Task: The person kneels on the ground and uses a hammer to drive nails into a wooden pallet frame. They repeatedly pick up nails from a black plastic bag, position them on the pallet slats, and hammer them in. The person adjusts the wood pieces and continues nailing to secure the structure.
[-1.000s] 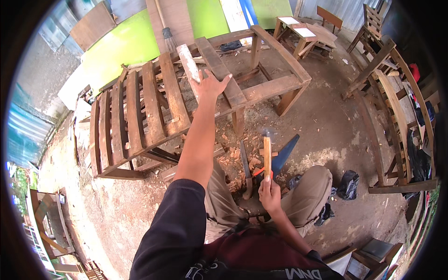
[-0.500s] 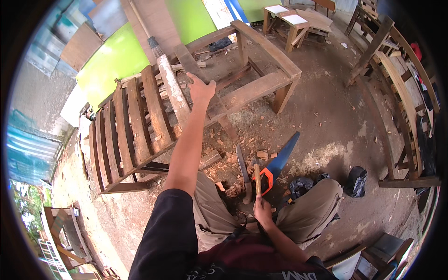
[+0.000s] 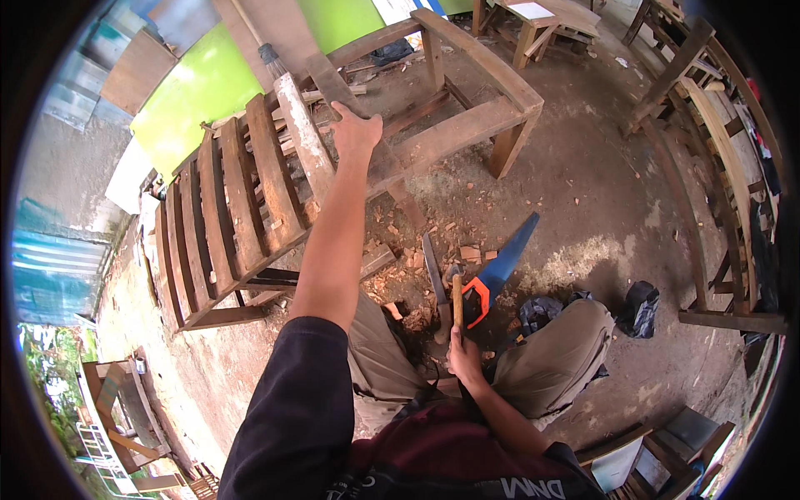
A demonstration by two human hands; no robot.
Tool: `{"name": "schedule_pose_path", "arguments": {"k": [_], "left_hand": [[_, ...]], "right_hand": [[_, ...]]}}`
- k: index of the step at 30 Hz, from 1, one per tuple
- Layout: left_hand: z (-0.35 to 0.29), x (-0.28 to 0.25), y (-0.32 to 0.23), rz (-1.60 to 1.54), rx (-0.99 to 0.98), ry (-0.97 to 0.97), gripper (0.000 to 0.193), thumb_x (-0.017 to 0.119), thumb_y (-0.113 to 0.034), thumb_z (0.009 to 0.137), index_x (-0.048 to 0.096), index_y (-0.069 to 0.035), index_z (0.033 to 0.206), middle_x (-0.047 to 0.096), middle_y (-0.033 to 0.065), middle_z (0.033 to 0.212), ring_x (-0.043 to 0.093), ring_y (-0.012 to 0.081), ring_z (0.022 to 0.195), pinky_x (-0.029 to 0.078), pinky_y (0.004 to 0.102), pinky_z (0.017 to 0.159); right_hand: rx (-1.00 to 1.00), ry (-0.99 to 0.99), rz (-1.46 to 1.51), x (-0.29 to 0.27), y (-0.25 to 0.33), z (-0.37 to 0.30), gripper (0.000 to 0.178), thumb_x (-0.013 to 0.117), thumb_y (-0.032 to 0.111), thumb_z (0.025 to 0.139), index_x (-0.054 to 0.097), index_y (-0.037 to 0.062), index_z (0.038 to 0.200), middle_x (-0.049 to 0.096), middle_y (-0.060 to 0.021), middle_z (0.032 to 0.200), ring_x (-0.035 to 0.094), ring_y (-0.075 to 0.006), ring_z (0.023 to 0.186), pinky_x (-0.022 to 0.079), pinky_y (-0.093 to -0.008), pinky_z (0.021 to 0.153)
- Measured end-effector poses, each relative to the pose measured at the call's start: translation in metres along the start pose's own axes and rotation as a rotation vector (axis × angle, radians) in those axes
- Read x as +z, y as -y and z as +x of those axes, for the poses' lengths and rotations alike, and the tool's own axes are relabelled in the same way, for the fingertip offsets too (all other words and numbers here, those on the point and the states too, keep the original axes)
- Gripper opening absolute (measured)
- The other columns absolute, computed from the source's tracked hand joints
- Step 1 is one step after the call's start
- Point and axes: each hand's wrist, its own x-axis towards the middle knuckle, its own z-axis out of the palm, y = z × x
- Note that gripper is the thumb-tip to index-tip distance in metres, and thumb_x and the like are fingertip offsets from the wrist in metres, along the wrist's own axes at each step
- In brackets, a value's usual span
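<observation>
My left hand (image 3: 357, 133) reaches out over a slatted wooden bench frame (image 3: 462, 133). Thumb and fingers are wrapped round a brown wooden slat (image 3: 333, 87) that lies across it. Just left of that slat is another with worn white paint (image 3: 304, 129). Low in front of me, my right hand (image 3: 464, 358) grips a hammer (image 3: 457, 302) by its wooden handle, head upward. Close behind the hammer lie a handsaw (image 3: 507, 265) with a blue blade and orange handle, and a long-bladed knife (image 3: 434, 271). Wood chips (image 3: 408, 279) are scattered on the ground nearby.
Several fixed slats (image 3: 242, 192) fill the bench's left part. A broom (image 3: 268, 57) leans behind it against boards. Black plastic bags (image 3: 638, 310) lie beside my right knee. More wooden frames (image 3: 696, 192) stand at the right, and a small wooden table (image 3: 533, 33) at the far side.
The whole scene sits slightly higher in the picture, as the view has tilted down. Both hands keep their holds, the left on the slat and the right on the hammer.
</observation>
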Motion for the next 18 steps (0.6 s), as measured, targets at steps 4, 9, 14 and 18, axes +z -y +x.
{"name": "schedule_pose_path", "arguments": {"k": [4, 9, 14, 18], "left_hand": [[-0.022, -0.008, -0.009, 0.014, -0.018, 0.046, 0.098, 0.06, -0.045, 0.087, 0.008, 0.0, 0.158, 0.023, 0.0353, 0.156, 0.038, 0.0409, 0.142, 0.04, 0.0476, 0.112], [-0.031, 0.024, 0.015, 0.093, 0.288, -0.108, 0.088, 0.056, -0.04, 0.089, 0.019, 0.004, 0.155, 0.014, 0.0203, 0.165, 0.01, 0.0334, 0.154, 0.017, 0.0476, 0.123], [-0.013, 0.032, 0.033, 0.022, 0.36, -0.161, 0.091, 0.058, -0.044, 0.087, 0.023, 0.009, 0.153, 0.017, 0.0259, 0.162, 0.012, 0.039, 0.152, 0.015, 0.0439, 0.124], [-0.011, 0.033, 0.028, 0.021, 0.368, -0.126, 0.093, 0.061, -0.041, 0.086, 0.021, 0.009, 0.153, 0.015, 0.0269, 0.163, 0.011, 0.0404, 0.152, 0.018, 0.0427, 0.124]], "right_hand": [[-0.014, 0.0, 0.007, -0.005, -0.004, -0.001, 0.056, 0.048, 0.061, 0.099, 0.041, 0.0123, 0.074, 0.038, 0.0028, 0.056, 0.036, -0.0088, 0.041, 0.03, -0.0269, 0.037], [0.003, 0.0, 0.098, -0.01, -0.003, 0.005, 0.056, 0.048, 0.062, 0.099, 0.041, 0.0122, 0.075, 0.038, 0.0027, 0.056, 0.036, -0.0093, 0.04, 0.032, -0.0274, 0.037], [0.04, -0.044, 0.085, 0.0, -0.001, 0.0, 0.056, 0.047, 0.064, 0.098, 0.041, 0.0128, 0.075, 0.039, 0.0018, 0.057, 0.038, -0.0106, 0.041, 0.034, -0.029, 0.038], [0.033, 0.008, 0.088, 0.001, 0.005, -0.002, 0.057, 0.047, 0.065, 0.098, 0.041, 0.0125, 0.075, 0.041, 0.0009, 0.057, 0.04, -0.0113, 0.041, 0.036, -0.0295, 0.039]]}}
